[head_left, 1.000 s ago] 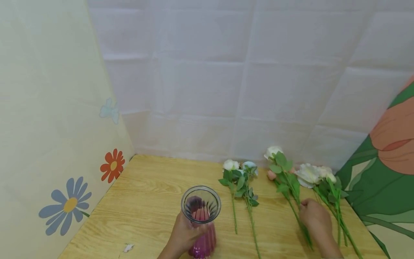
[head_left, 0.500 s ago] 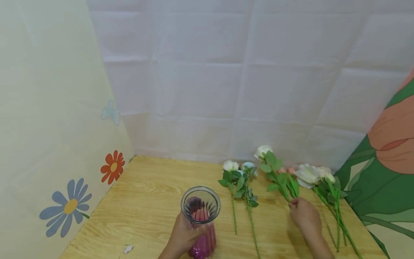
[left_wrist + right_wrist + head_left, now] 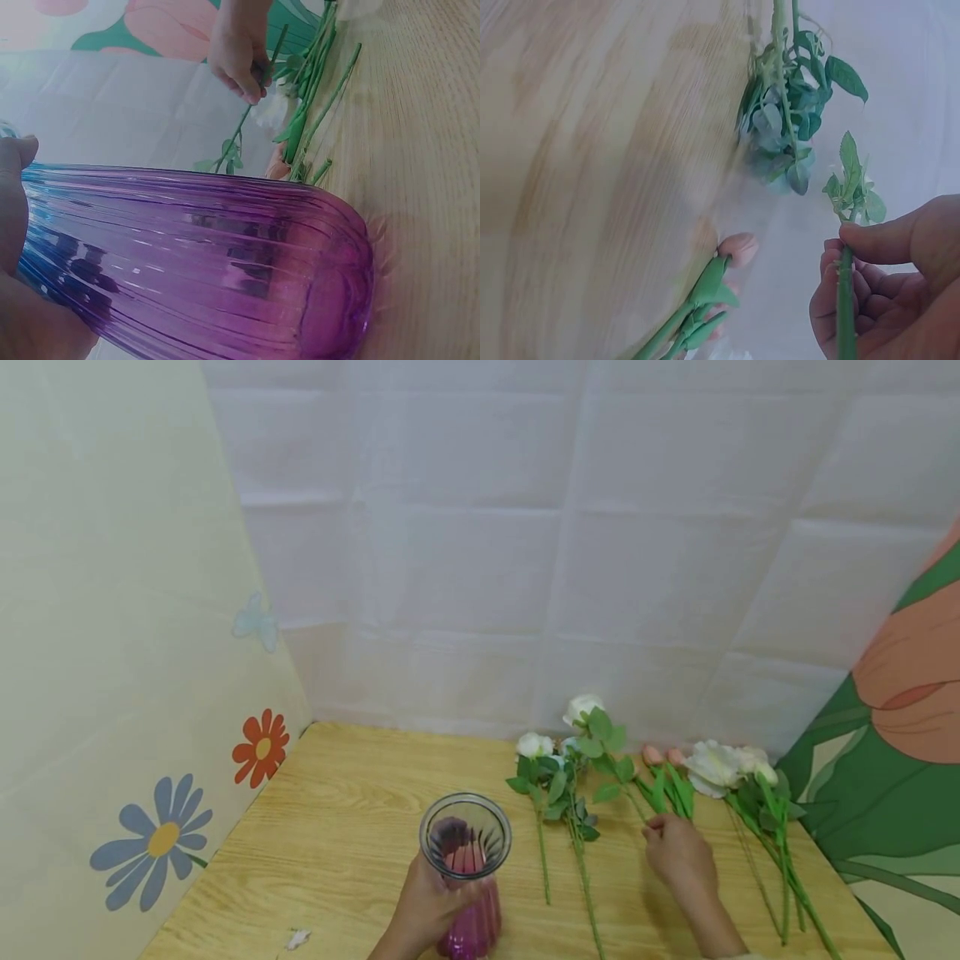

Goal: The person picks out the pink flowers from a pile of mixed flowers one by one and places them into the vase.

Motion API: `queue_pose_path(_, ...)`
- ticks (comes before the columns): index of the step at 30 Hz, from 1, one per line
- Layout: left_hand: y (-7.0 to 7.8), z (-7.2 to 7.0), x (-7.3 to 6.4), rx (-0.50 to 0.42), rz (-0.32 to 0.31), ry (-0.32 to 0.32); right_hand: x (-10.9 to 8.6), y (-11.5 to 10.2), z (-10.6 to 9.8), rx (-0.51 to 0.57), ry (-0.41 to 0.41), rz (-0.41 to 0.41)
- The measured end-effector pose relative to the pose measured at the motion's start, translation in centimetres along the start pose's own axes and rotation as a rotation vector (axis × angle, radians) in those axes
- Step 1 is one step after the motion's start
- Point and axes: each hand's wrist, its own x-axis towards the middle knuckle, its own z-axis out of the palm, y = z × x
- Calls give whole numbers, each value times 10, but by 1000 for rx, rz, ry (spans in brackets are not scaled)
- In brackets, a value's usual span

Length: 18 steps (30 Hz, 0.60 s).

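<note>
My left hand (image 3: 429, 902) grips a ribbed glass vase (image 3: 202, 262) near its neck. The vase is purple-pink low down and bluish toward the rim, and it stands upright on the table. My right hand (image 3: 682, 856) pinches the green stem (image 3: 845, 300) of a white rose (image 3: 582, 708) between thumb and fingers. In the head view that rose's bloom reaches up past the table's back edge. Under and behind the right hand lie pink tulips (image 3: 663, 755). In the right wrist view the rose's bloom is hidden behind its leaves and the hand.
On the wooden table (image 3: 352, 793), a shorter white flower (image 3: 535, 745) and a pale blue flower with long stems lie right of the vase. Large white flowers (image 3: 716, 767) lie at the far right. A small white scrap (image 3: 297, 938) is at the front left. Cloth hangs behind.
The right hand has moved left with the white rose, away from the tulips, which now show more fully. The left hand and vase have stayed in place.
</note>
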Motion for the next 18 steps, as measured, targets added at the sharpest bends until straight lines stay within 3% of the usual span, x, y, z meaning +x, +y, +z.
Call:
queue_pose_path(11,0,0,0,-15,2,1,0,-12,13,-9,26,-53)
queue_pose_path(18,0,1,0,-47,18,-2,-2,-17,21,17,-7,-41)
